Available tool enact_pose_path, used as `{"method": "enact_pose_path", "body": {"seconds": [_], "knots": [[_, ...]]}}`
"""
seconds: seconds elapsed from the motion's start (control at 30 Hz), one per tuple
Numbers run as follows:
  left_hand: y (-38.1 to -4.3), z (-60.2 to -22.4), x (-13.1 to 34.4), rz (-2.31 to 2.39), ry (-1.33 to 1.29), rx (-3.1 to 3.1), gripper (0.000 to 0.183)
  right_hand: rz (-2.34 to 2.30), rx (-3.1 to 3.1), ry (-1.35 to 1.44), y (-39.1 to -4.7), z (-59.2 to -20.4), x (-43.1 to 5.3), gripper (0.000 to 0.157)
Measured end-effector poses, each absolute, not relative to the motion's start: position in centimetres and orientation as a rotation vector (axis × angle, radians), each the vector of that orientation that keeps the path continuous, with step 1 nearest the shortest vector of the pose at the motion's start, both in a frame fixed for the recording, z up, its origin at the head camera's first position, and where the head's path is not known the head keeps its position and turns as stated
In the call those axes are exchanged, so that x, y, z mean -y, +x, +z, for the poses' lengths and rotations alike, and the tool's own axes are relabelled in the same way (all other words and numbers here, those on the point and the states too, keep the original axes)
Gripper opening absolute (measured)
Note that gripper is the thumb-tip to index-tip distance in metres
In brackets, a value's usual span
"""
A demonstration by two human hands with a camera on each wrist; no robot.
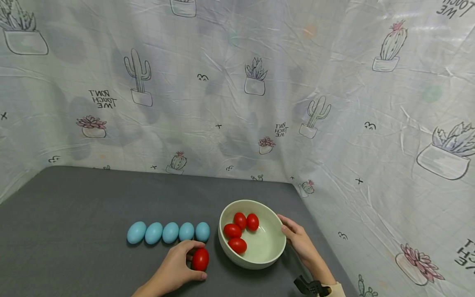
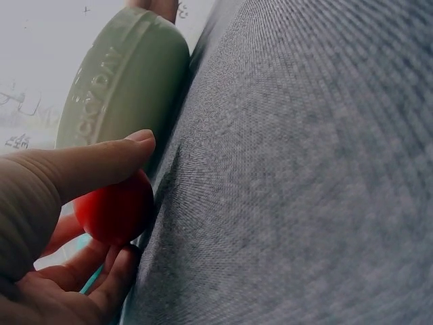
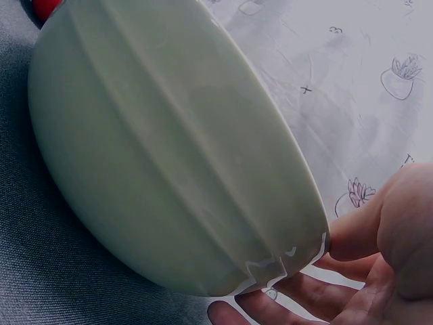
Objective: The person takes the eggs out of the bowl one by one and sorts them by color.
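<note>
A red egg [image 1: 201,259] is on the grey table between the thumb and fingers of my left hand [image 1: 177,266], which pinches it from both sides. In the left wrist view, the thumb lies along one side of the red egg [image 2: 116,208] and the fingertips curl against the other. To its right is a pale green bowl [image 1: 272,243] holding several red eggs [image 1: 237,245]. My right hand [image 1: 302,241] grips the bowl's right edge, with the thumb at the rim and the fingers on the outer wall [image 3: 169,149].
Several blue eggs [image 1: 170,233] lie in a row on the grey tablecloth [image 1: 92,198], just beyond my left hand. A white curtain [image 1: 208,99] printed with cactus drawings hangs behind the table and along its right side. A black strap [image 1: 311,286] circles my right wrist.
</note>
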State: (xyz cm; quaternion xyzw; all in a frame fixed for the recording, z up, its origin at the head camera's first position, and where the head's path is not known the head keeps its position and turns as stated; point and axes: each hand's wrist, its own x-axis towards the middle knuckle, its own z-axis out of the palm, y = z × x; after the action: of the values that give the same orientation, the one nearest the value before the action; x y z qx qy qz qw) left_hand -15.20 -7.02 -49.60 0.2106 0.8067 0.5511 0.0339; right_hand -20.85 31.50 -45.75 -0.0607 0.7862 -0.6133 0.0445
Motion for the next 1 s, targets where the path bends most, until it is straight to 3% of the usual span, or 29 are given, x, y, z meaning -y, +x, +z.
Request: {"method": "enact_pose_path", "body": {"seconds": [1.0], "knots": [[-15.04,-49.60,6.89,1.713,0.647,-2.509,0.072,-1.899,-2.360,-0.196,-20.63,-45.46,-31.33,0.049]]}}
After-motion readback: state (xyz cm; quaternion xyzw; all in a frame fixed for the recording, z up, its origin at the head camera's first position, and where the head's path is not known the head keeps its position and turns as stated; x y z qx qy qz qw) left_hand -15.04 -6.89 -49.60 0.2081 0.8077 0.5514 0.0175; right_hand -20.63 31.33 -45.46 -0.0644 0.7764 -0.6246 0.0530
